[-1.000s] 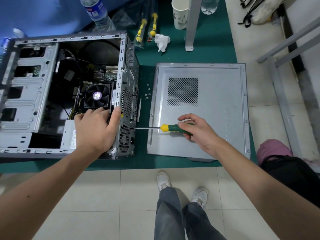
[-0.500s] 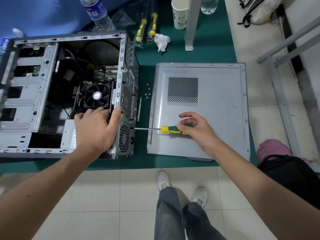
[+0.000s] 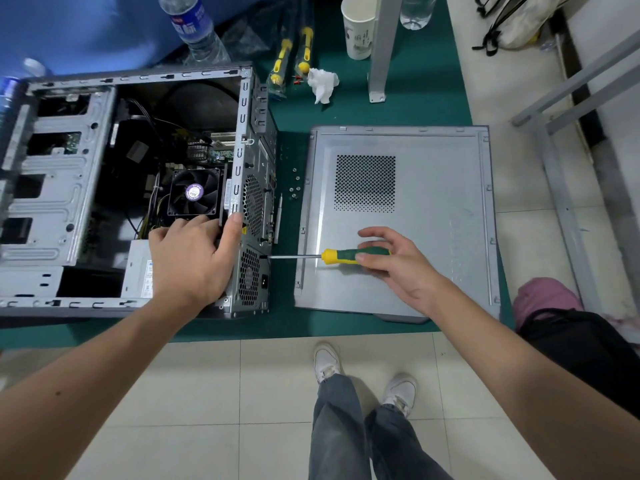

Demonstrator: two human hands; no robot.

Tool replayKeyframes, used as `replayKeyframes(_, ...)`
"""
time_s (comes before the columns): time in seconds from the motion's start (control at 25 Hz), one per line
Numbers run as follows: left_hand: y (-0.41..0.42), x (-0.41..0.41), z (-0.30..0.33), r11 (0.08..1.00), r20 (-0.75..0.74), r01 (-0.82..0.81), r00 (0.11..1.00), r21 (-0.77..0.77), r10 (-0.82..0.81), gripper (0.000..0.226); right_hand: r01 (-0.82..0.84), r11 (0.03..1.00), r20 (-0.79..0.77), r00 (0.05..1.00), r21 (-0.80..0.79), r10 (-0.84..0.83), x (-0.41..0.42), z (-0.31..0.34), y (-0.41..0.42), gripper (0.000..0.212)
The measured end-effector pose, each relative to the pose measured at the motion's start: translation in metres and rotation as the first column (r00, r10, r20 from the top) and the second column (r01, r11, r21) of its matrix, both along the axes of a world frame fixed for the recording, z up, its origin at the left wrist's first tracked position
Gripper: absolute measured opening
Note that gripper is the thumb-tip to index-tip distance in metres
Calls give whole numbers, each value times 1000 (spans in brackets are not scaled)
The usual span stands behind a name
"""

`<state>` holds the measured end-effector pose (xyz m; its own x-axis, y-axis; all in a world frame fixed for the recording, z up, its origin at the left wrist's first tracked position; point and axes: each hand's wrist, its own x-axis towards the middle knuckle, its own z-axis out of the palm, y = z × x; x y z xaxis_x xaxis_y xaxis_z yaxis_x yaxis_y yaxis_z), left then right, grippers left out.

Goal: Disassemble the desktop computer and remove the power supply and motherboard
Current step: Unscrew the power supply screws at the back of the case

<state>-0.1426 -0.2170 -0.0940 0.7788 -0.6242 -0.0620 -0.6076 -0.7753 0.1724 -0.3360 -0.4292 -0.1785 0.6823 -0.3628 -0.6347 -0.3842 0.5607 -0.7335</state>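
One open computer case [image 3: 138, 188] lies on its side at the left of the green bench [image 3: 408, 109], its interior facing up. Inside, one black cooler fan [image 3: 194, 192] sits over the motherboard [image 3: 207, 147], of which only a strip shows at the far side of the fan. The grey power supply [image 3: 140, 271] lies in the near right corner of the case, partly under the left hand [image 3: 194, 258]. That hand rests on the case's rear edge, thumb hooked over the metal rim beside the round vent, the other fingers lying inside toward the fan; its grip is loosely curled around the rim.

The right hand [image 3: 394, 261] holds one green and yellow screwdriver [image 3: 332, 256] lying level, the thumb and a curled finger pinching the handle while the index finger is lifted off it. The shaft's tip meets the rear panel of the case just above the power supply's perforated grille.

One removed side panel [image 3: 433, 237] lies flat to the right of the case, under the right hand. Between case and panel lie about five small screws [image 3: 294, 190]. At the far side stand two clear water bottles, one [image 3: 197, 29] behind the case and one [image 3: 414, 12] further right, one paper cup [image 3: 358, 27], two packaged yellow-handled tools [image 3: 291, 60] and one crumpled tissue [image 3: 322, 84]. Two white shoes show on the tiled floor [image 3: 207, 393] below.
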Motion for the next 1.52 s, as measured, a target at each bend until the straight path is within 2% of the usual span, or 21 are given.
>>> replayKeyframes(0.08, 0, 0, 0, 1000, -1, -1, 1000, 0, 1, 69, 8, 999, 27, 1000, 51, -9, 0, 2, -1, 34)
replayKeyframes(0.16, 0, 0, 0, 1000, -1, 0, 1000, 2, 0, 70, -121, 992, -79, 990, -43, 118, 4, 8, 0, 16)
replayKeyframes(0.24, 0, 0, 0, 1000, -2, 1, 1000, 3, -1, 70, -253, 952, -191, 957, -172, 220, 6, 11, -1, 31)
replayKeyframes(0.28, 0, 0, 0, 1000, -2, 2, 1000, 2, -2, 70, -252, 945, -190, 958, -209, 214, 7, 10, -2, 28)
replayKeyframes(0.36, 0, 0, -1, 1000, -5, -1, 1000, 4, 1, 71, -104, 987, -84, 992, -126, 94, 5, 9, -4, 13)
replayKeyframes(0.44, 0, 0, -1, 1000, -5, 0, 1000, 10, 0, 71, -3, 1000, 34, 999, -1, 3, 2, 8, -5, 33)
replayKeyframes(0.48, 0, 0, -1, 1000, -4, 2, 1000, 10, -2, 71, -8, 1000, 43, 999, 14, 8, 1, 9, -4, 34)
replayKeyframes(0.56, 0, 0, -1, 1000, -2, 2, 1000, 8, -2, 71, -91, 995, -38, 995, -40, 89, 3, 10, -1, 15)
replayKeyframes(0.64, 0, 0, 0, 1000, 1, -1, 1000, 11, 1, 71, -186, 967, -150, 976, -174, 161, 7, 12, 0, 22)
replayKeyframes(0.68, 0, 1, -1, 1000, 3, 1, 1000, 14, -1, 72, -180, 959, -147, 978, -221, 150, 7, 12, 0, 18)
replayKeyframes(0.72, 0, 1, -1, 1000, 6, 3, 1000, 14, -3, 73, -128, 970, -110, 988, -205, 107, 7, 12, -1, 11)
replayKeyframes(0.84, 0, 0, -1, 1000, 7, 2, 1000, 11, -3, 72, 20, 1000, 47, 999, -1, -20, 3, 10, -4, 38)
replayKeyframes(0.88, 0, 1, -1, 1000, 8, 2, 1000, 11, -2, 72, 10, 1000, 41, 999, 21, -11, 3, 11, -2, 34)
replayKeyframes(0.96, 0, 1, -1, 1000, 8, 3, 1000, 8, -4, 72, -105, 993, -78, 992, -60, 100, 5, 13, -1, 17)
replayKeyframes(1.04, 1, 1, -1, 1000, 8, 3, 1000, 1, -3, 72, -224, 953, -187, 964, -204, 187, 6, 14, 0, 25)
replayKeyframes(1.12, 1, 1, -1, 1000, 7, 2, 1000, -5, -2, 72, -129, 975, -120, 987, -181, 108, 5, 12, -1, 12)
replayKeyframes(1.24, 1, 1, -2, 1000, 5, 3, 1000, -4, -3, 70, 4, 1000, 23, 1000, 7, -4, 2, 11, -3, 35)
replayKeyframes(1.32, 1, 1, -2, 1000, 5, 3, 1000, -2, -3, 71, -90, 994, -60, 994, -57, 87, 4, 11, -1, 18)
replayKeyframes(1.4, 1, 1, -3, 1000, 9, 3, 1000, 0, -3, 72, -195, 962, -163, 973, -190, 165, 7, 12, 0, 21)
replayKeyframes(1.48, 2, 1, -3, 1000, 11, 5, 1000, 1, -5, 72, -144, 968, -117, 986, -205, 122, 6, 10, -3, 11)
replayKeyframes(1.52, 2, 2, -3, 1000, 12, 5, 1000, 0, -5, 72, -123, 976, -74, 991, -181, 111, 3, 8, -6, 21)
